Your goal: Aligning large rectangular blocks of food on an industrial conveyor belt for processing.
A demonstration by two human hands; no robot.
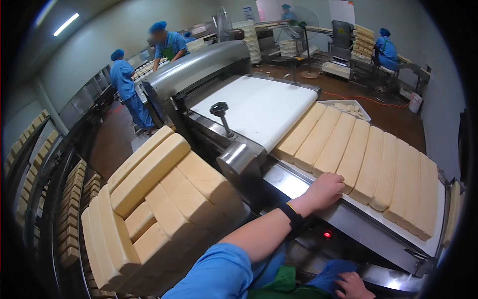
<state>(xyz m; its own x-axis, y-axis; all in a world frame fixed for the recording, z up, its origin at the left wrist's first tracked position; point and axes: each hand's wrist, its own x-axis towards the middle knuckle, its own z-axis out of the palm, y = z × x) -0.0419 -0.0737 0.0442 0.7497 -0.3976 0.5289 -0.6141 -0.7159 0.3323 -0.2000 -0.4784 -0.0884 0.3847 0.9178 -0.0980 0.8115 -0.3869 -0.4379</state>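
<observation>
A row of long, pale cream loaf-shaped blocks lies side by side on the machine's outfeed bed. My left hand, with a black band at the wrist, reaches across to the row's near ends. Its fingers are curled closed against the end of one block, and I see nothing gripped in them. My right hand is low at the picture's bottom edge, fingers bent and apart, holding nothing. Left of my arm stands a stack of similar blocks, some laid crosswise on top.
A white conveyor belt leads out from under a metal roller housing. A black knob rises at the belt's near side. Racks of blocks line the left. A white tray holds pale scraps. Several co-workers in blue stand or sit farther off.
</observation>
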